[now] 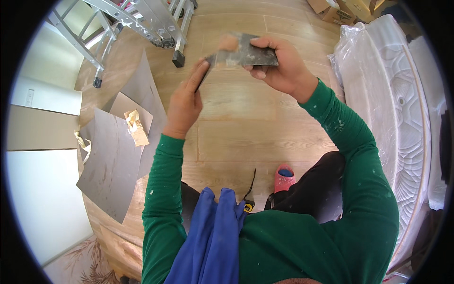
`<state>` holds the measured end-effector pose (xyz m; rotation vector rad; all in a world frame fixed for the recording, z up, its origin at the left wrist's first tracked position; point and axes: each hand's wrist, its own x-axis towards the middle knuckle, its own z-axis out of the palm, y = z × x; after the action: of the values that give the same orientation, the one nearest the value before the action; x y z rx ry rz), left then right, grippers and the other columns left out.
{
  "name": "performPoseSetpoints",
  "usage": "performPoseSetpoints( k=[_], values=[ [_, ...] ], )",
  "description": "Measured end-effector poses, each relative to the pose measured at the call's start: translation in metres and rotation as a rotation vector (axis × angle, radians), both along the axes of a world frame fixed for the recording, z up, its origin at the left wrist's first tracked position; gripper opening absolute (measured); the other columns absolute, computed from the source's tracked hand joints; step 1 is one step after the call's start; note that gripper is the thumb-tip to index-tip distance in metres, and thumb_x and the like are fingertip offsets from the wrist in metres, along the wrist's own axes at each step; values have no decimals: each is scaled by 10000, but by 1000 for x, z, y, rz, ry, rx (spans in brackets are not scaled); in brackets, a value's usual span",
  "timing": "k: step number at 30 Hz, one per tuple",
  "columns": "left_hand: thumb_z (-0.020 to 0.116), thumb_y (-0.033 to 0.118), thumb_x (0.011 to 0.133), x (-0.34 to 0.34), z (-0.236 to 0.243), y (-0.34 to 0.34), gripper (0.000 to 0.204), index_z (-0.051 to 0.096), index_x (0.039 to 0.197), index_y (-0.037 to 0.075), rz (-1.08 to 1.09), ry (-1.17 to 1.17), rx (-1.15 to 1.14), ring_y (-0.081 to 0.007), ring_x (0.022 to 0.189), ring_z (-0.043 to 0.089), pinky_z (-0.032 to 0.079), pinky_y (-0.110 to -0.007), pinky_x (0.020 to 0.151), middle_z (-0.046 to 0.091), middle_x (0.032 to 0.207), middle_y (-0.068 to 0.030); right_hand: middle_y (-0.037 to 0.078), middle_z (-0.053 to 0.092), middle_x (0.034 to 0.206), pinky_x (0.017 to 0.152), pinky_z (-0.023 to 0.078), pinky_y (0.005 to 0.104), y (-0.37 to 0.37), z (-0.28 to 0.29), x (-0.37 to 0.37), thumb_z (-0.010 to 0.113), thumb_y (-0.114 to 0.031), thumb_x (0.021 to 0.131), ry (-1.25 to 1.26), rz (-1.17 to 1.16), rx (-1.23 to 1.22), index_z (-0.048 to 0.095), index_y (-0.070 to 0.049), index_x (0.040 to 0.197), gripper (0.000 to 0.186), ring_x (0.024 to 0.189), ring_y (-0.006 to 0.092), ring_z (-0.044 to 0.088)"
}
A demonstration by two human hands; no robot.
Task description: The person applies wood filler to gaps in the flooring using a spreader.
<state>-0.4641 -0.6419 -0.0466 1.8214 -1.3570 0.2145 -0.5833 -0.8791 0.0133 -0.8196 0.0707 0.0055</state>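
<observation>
Out in front of me, at the top middle, both my hands are raised above the floor. My right hand (pixel 289 68) pinches a flat, rectangular, dark putty scraper (pixel 262 56), smeared with pale marks, thumb on its face and fingers behind. My left hand (pixel 183 108) is closed on another dark, thin scraper (pixel 204 75), seen nearly edge-on. The two blades meet or overlap; whether they touch I cannot tell. A tan patch at the far end of the right-hand scraper is blurred.
An aluminium ladder (pixel 142 21) stands far left. Grey sheets (pixel 111 158) and a crumpled paper piece (pixel 136 128) lie left. A plastic-wrapped mattress (pixel 378 75) leans along the right; cardboard boxes (pixel 338 14) sit behind. A tape measure (pixel 248 207) and pink slipper (pixel 283 177) are near me.
</observation>
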Motion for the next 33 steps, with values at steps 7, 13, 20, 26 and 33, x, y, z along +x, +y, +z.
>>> performPoseSetpoints(
  k=[7,13,20,26,33],
  values=[
    [449,51,1009,-4,17,-6,290,521,1262,-70,-204,1650,-580,-288,1030,675,603,-451,878,640,1203,-164,165,647,1177,845,543,382,13,-5,-4,525,33,934,-443,-439,-1136,503,-21,1391,461,944,313,650],
    [486,121,1018,-31,24,-9,285,545,1236,-52,-179,1605,-675,-262,978,686,620,-403,817,660,1146,-163,205,542,1325,1004,484,407,42,-50,-3,479,111,876,-575,-389,-1662,466,-98,1454,615,1185,390,540],
    [471,43,1020,-17,31,-7,325,481,1315,-91,-82,698,-659,-279,1060,663,576,-418,896,634,1210,-175,204,659,1095,773,547,359,5,-68,-4,507,-14,929,12,-106,-930,550,32,1266,343,938,303,649],
    [474,-131,882,-29,12,-1,573,493,1422,63,-126,-110,-183,-354,1268,568,523,-402,999,515,1458,-173,195,696,1024,582,513,336,17,-14,-4,488,-167,979,75,121,-38,588,87,1182,339,794,297,683],
    [477,-48,930,3,-30,21,474,506,1397,28,140,215,-91,-327,1174,633,547,-432,931,579,1361,-206,170,686,1114,681,545,363,6,25,-15,502,-109,977,-122,-28,-112,510,50,1339,395,862,301,681]
  ],
)
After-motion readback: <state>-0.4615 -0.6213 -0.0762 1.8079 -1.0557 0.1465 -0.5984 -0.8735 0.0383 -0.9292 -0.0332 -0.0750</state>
